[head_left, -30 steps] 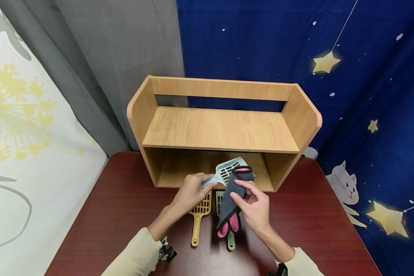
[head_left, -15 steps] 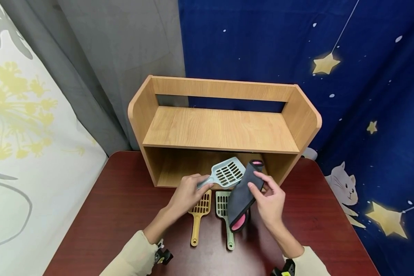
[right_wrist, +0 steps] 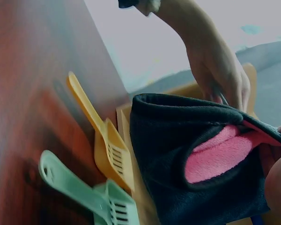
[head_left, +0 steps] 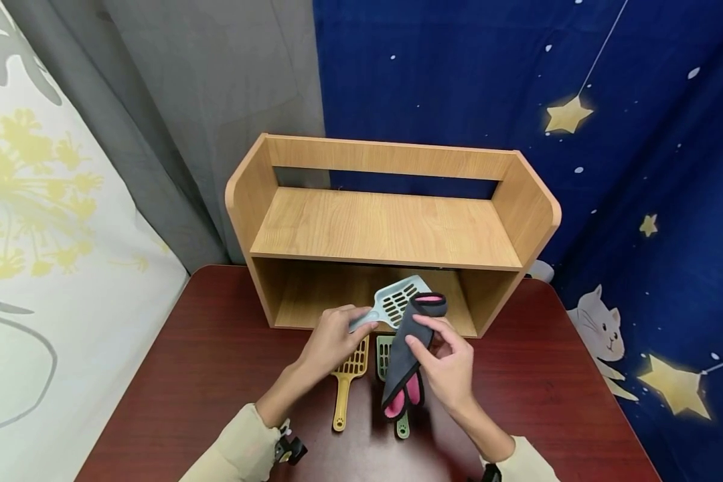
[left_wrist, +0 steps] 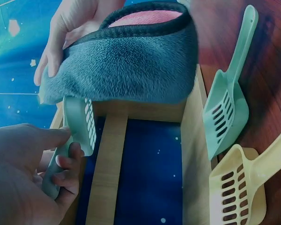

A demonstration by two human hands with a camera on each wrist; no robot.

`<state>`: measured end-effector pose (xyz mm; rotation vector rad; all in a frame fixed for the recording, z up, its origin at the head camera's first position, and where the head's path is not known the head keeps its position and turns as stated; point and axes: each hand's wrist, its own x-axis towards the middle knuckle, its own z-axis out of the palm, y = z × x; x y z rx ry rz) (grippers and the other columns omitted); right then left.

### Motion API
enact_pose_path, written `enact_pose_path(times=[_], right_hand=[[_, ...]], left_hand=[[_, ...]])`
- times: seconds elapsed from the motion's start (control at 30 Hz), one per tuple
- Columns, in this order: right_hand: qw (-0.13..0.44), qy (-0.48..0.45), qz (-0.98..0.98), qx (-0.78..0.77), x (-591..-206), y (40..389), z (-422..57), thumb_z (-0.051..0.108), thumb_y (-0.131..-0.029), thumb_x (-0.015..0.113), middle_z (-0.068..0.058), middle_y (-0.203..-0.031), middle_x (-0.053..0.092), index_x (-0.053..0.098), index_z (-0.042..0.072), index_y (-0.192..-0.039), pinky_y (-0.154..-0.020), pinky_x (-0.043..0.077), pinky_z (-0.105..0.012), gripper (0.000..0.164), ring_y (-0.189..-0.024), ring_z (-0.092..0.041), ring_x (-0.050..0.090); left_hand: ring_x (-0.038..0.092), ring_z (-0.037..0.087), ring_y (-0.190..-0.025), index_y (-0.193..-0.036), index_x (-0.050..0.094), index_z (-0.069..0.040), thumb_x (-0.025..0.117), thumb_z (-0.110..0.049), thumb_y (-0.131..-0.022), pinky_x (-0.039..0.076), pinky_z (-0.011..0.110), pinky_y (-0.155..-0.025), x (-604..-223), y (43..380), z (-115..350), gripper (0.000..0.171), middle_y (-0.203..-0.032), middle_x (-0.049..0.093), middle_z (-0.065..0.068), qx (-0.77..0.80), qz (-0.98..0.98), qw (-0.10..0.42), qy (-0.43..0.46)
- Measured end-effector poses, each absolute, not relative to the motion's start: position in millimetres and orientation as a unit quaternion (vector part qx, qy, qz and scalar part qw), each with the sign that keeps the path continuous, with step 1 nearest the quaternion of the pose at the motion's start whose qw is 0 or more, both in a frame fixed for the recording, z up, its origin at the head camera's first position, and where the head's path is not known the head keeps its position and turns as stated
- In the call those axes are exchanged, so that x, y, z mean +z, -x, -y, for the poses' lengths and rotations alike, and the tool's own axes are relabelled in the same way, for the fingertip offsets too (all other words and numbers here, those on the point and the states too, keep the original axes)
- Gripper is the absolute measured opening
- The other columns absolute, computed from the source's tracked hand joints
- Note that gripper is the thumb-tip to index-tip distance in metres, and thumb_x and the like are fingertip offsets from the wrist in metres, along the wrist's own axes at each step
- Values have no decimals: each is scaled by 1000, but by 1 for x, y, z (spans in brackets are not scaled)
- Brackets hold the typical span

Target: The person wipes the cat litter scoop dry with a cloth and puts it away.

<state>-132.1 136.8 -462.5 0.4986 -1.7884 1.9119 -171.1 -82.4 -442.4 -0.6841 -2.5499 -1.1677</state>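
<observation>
My left hand (head_left: 331, 337) grips the handle of a light blue slotted litter scoop (head_left: 395, 294), lifted in front of the shelf's lower opening. In my right hand (head_left: 452, 367) is a folded grey cloth (head_left: 411, 345) with black edging and a pink inner side, pinched between thumb and fingers. Part of the scoop's head lies behind the cloth in the head view. From the left wrist, the fuzzy cloth (left_wrist: 126, 70) covers the end of the scoop's head (left_wrist: 77, 122). The pink lining (right_wrist: 220, 157) shows in the right wrist view.
On the dark red table (head_left: 229, 375) lie a yellow litter scoop (head_left: 343, 395) and a green one (head_left: 383, 355), the latter partly hidden under the raised cloth. A two-tier wooden shelf (head_left: 385, 227) stands behind them. Curtains (head_left: 428, 73) hang at the back.
The cloth swung right, off most of the scoop's head, then came back left and down over its right part. My left hand and the scoop shifted only slightly.
</observation>
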Motion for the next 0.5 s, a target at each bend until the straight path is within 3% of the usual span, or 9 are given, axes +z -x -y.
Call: enact_pose_path(times=[0.23, 0.5], right_hand=[[228, -190, 654, 696, -467, 133, -137, -22, -83, 75, -11, -109, 70, 71, -13, -119, -71, 60, -23, 37, -89, -13, 73], [248, -142, 636, 717, -461, 151, -166, -23, -83, 74, -7, -111, 75, 68, -19, -119, -71, 62, -27, 37, -91, -13, 77]], left_hand=[[52, 6, -64, -122, 76, 6, 78, -14, -97, 45, 20, -56, -442, 171, 84, 32, -96, 76, 10, -395, 878, 128, 239], [52, 5, -65, -121, 76, 7, 78, -13, -96, 46, 20, -57, -441, 168, 96, 32, -95, 75, 10, -385, 880, 135, 243]])
